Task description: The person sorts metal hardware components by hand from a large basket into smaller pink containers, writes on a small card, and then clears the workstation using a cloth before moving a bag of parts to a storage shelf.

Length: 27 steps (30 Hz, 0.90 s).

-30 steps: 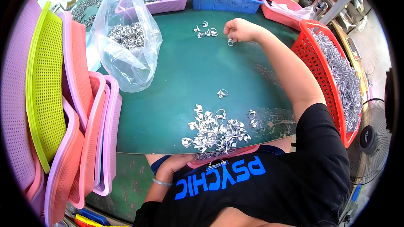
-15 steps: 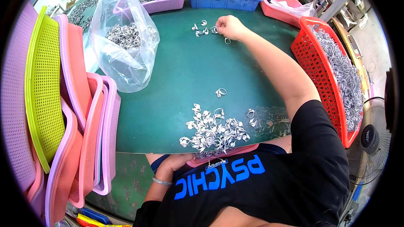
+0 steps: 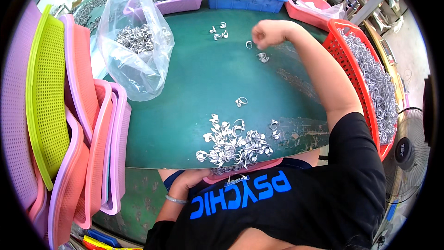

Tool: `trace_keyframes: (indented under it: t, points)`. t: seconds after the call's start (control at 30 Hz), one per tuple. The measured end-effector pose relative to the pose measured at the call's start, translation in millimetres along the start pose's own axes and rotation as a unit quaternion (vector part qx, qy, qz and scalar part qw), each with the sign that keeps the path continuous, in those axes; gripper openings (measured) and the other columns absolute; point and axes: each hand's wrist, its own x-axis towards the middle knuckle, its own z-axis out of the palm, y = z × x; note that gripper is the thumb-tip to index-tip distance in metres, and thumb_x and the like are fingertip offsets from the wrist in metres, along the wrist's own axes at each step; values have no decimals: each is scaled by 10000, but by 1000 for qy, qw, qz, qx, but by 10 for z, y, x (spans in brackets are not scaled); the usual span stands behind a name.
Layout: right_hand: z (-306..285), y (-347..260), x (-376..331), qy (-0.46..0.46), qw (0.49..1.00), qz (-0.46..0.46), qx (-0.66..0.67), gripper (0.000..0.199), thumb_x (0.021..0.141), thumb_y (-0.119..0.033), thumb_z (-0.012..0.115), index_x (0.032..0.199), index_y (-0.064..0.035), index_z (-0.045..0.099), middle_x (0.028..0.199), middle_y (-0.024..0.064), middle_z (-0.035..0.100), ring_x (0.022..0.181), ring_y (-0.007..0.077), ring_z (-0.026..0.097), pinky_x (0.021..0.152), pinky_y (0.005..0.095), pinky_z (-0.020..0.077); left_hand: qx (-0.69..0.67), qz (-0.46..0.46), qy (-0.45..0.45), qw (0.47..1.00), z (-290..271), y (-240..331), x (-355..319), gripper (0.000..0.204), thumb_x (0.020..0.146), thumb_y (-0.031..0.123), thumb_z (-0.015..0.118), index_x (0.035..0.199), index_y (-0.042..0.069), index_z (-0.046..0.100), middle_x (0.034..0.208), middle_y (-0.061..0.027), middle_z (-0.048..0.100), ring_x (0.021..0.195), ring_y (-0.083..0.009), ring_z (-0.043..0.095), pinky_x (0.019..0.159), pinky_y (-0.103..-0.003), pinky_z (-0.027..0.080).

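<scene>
My right hand (image 3: pixel 269 34) hovers over the far part of the green table (image 3: pixel 194 78), its fingers curled in with nothing visible in them. Just below it is a small grey metal ring clip (image 3: pixel 262 57), slightly blurred; a single ring (image 3: pixel 249 44) lies beside the fingers. Left of these are several scattered ring clips (image 3: pixel 223 34). A larger pile of ring clips (image 3: pixel 238 144) spreads along the near edge, with one clip (image 3: pixel 241 102) apart beyond it. My left hand (image 3: pixel 193 177) is at the pink basket (image 3: pixel 217 178) under the table edge, its fingers hidden.
A clear plastic bag (image 3: pixel 138 69) of clips stands at left, beside stacked baskets (image 3: pixel 48 97). Purple (image 3: pixel 185 3), blue (image 3: pixel 247 2) and pink (image 3: pixel 300 8) trays line the back. A red basket (image 3: pixel 347 78) full of grey rings sits at right, near a fan (image 3: pixel 404 153).
My right hand has moved right and let go of a ring clip, which now shows below it, nearer to me. My left hand stays by the pink basket.
</scene>
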Motion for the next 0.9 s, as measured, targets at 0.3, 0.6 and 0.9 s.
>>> trace_keyframes:
  t: [0.3, 0.6, 0.9]
  points:
    - [252, -153, 502, 243, 958, -152, -3, 353, 693, -151, 598, 1029, -57, 539, 1030, 147, 541, 910, 302, 530, 816, 348, 424, -1, 6, -1, 1000, 23, 121, -46, 381, 726, 62, 535, 1098, -14, 503, 1058, -64, 540, 957, -155, 502, 842, -276, 402]
    - [4, -215, 395, 82, 981, -54, 170, 232, 730, -228, 619, 844, -26, 601, 716, 46, 578, 650, 135, 535, 562, 272, 455, -21, -43, -40, 998, -33, 69, -3, 313, 732, 109, 571, 1018, -16, 539, 971, -39, 562, 869, -121, 520, 772, -254, 430]
    - [250, -314, 945, 363, 932, 17, 10, 348, 648, -282, 656, 866, -26, 568, 950, 164, 571, 879, 296, 544, 769, 376, 442, -20, -2, 9, 1000, 19, 144, -56, 298, 713, 127, 610, 974, -9, 560, 955, -35, 563, 847, -125, 514, 771, -262, 429]
